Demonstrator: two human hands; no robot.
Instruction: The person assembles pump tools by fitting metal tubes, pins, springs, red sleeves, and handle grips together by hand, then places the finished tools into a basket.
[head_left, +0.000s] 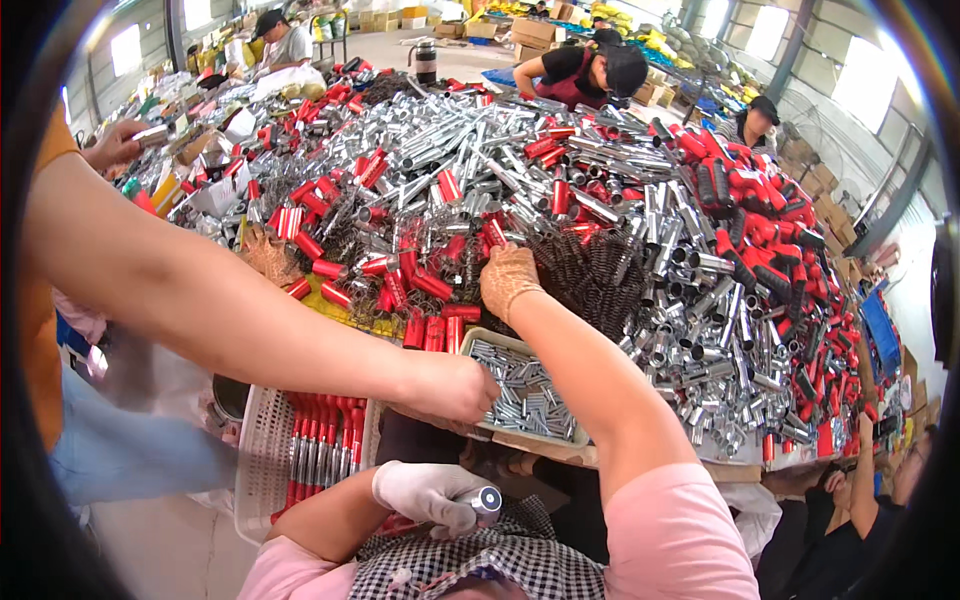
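My left hand, in a white glove, is closed around a short silver metal tube close to my checked apron. The tube's round end, with a dark ring, faces up. My right hand, in a tan patterned glove, reaches onto the heap, its fingers bent and closed on a red tube; the fingertips are partly hidden. Just right of it lies a mound of dark coil springs. Between my arms, a tray holds small metal pins. A co-worker's bare fist is over its left edge.
Chrome tubes and red-and-black handles cover the table. A white basket at lower left holds red-and-silver tools. The co-worker's forearm crosses from the left. A flask stands beyond; other people work around the heap.
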